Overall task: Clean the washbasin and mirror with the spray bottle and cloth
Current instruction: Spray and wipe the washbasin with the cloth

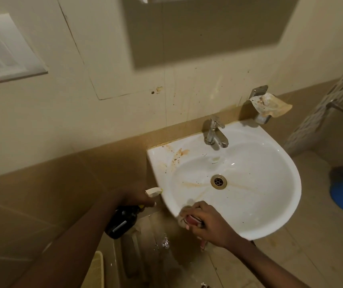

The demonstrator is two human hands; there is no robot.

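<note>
No readable writing; I make out only pale blurred mark on dark spray bottle (pixel 122 222). Left hand (pixel 136 197) curled round its neck, white nozzle poking out, bottle hanging just left of washbasin (pixel 270 204). Right hand (pixel 206 222) clenched on bunched cloth (pixel 187 217), pale with reddish patch, pressed on glossy white basin's front rim. Brown streaks near round metal drain (pixel 218 181). Chrome tap (pixel 215 132) at back. Mirror (pixel 208 30) blurred, cut off at top.
</note>
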